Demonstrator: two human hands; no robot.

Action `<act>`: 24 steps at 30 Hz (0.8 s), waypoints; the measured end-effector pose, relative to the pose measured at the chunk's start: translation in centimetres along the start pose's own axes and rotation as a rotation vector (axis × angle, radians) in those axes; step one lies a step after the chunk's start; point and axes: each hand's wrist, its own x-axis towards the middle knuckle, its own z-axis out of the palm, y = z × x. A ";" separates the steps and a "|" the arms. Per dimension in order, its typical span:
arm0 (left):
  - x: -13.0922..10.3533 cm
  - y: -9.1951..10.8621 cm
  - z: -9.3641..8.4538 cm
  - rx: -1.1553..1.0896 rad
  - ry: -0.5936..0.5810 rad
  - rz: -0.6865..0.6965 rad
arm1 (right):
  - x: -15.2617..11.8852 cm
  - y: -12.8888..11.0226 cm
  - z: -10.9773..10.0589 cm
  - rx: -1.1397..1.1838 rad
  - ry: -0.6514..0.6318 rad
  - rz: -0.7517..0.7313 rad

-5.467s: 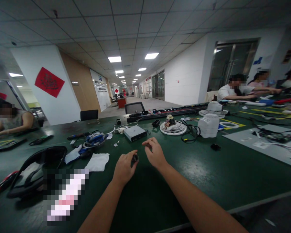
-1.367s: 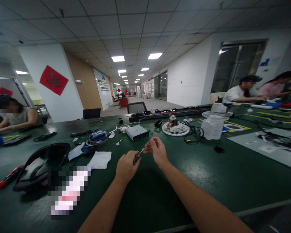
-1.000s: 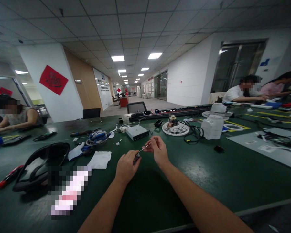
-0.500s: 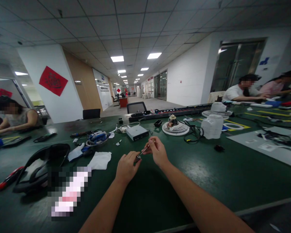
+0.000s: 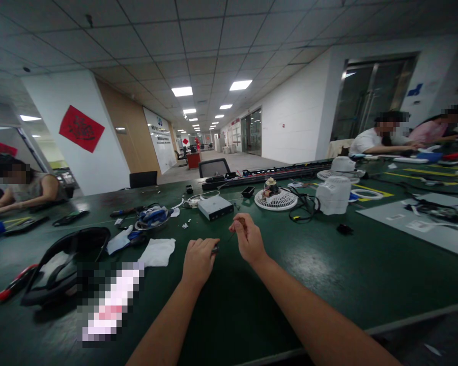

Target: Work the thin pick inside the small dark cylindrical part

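Observation:
Both of my hands are above the green table (image 5: 301,305), near its middle. My left hand (image 5: 199,260) is closed around a small dark piece (image 5: 215,249), whose end shows at the fingertips; its kind is too small to make out. My right hand (image 5: 249,239) pinches a thin metal rod (image 5: 231,236), most of it hidden by the fingers. A gap lies between the rod and the left hand's piece. Just beyond the hands sits a silver box like an optical drive (image 5: 216,207).
Left lie a white cloth (image 5: 158,252), blue-and-white gloves (image 5: 152,217), a black strapped frame (image 5: 66,244) and a red-black screwdriver (image 5: 17,282). Behind right are a white fan grille with a motor (image 5: 277,200), a white housing (image 5: 333,195) and a grey panel (image 5: 381,216). People sit at both sides.
The rod in my right hand has come away from the small piece in my left hand, opening a gap between them. The camera view has shifted slightly.

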 end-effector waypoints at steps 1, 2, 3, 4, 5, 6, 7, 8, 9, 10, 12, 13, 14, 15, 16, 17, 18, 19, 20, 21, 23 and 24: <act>0.0 0.0 0.0 0.006 0.007 0.003 | 0.1 -0.1 -0.1 -0.040 -0.009 -0.012; 0.0 0.0 -0.1 0.011 0.015 0.008 | 0.2 -0.2 -0.2 -0.079 -0.029 -0.022; 0.0 0.0 -0.1 0.015 0.023 0.013 | 0.2 -0.2 -0.2 -0.117 -0.059 -0.030; 0.0 0.1 -0.1 0.018 0.030 0.017 | 0.3 -0.2 -0.1 -0.155 -0.094 -0.037; 0.0 0.1 -0.1 0.019 0.038 0.020 | 0.4 -0.1 -0.1 -0.194 -0.131 -0.042; 0.0 0.1 0.0 0.019 0.044 0.020 | 0.5 0.0 0.0 -0.233 -0.167 -0.043; 0.0 0.1 0.0 0.019 0.050 0.018 | 0.5 0.2 0.0 -0.276 -0.201 -0.039; 0.0 0.1 0.0 0.017 0.055 0.013 | 0.5 0.4 0.1 -0.320 -0.231 -0.031; 0.0 0.1 0.1 0.014 0.060 0.007 | 0.5 0.6 0.1 -0.368 -0.257 -0.018; 0.0 0.0 0.1 0.009 0.065 -0.003 | 0.4 0.8 0.2 -0.417 -0.280 -0.003; 0.0 -0.1 0.2 -0.003 0.078 -0.029 | 0.2 1.2 0.3 -0.516 -0.332 0.025; 0.0 -0.2 0.3 -0.010 0.087 -0.047 | 0.1 1.3 0.3 -0.563 -0.362 0.035; 0.0 -0.3 0.3 -0.018 0.097 -0.067 | -0.1 1.4 0.4 -0.605 -0.394 0.043; 0.0 -0.3 0.4 -0.027 0.108 -0.088 | -0.3 1.4 0.5 -0.643 -0.425 0.048; 0.0 -0.4 0.5 -0.035 0.122 -0.108 | -0.5 1.4 0.7 -0.676 -0.450 0.051; 0.1 -0.5 0.5 -0.043 0.136 -0.127 | -0.7 1.3 0.9 -0.703 -0.468 0.053; 0.1 -0.5 0.6 -0.050 0.150 -0.143 | -0.8 1.1 1.1 -0.726 -0.481 0.052; 0.1 -0.6 0.6 -0.056 0.163 -0.158 | -1.0 0.9 1.3 -0.743 -0.491 0.049; 0.1 -0.6 0.7 -0.061 0.175 -0.170 | -1.1 0.7 1.5 -0.754 -0.504 0.042; 0.1 -0.6 0.7 -0.065 0.185 -0.179 | -1.2 0.6 1.7 -0.760 -0.522 0.033; 0.1 -0.7 0.8 -0.070 0.198 -0.191 | -1.3 0.4 2.0 -0.760 -0.549 0.021; 0.1 -0.7 0.8 -0.071 0.202 -0.193 | -1.3 0.3 2.0 -0.756 -0.553 0.018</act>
